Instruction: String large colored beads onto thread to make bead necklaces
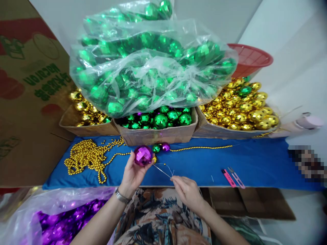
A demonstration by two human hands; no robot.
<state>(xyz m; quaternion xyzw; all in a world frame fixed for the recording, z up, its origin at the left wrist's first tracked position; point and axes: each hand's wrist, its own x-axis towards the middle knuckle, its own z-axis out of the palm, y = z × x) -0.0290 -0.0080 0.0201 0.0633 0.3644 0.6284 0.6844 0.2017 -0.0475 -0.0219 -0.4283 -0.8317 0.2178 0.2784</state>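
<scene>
My left hand (133,175) is closed around a large shiny purple faceted ball (143,155). A long thin needle (162,170) runs from beside that ball to my right hand (187,190), whose fingertips pinch its near end. Fine pale thread (169,166) loops close to the needle, with a tiny gold bead (165,164) on it. Just beyond my left hand are a small green ball (156,148), a small purple ball (166,147) and a small gold ball (154,159), partly hidden by my fingers. A gold bead string (201,148) stretches right from the small purple ball.
Gold bead strands (87,156) pile up on the blue cloth (196,166) at left. A pink cutter (228,178) and thread snips (237,178) lie at right. Behind stand a carton of green balls (155,136), a bulging plastic bag (153,68) and a carton of gold balls (235,132).
</scene>
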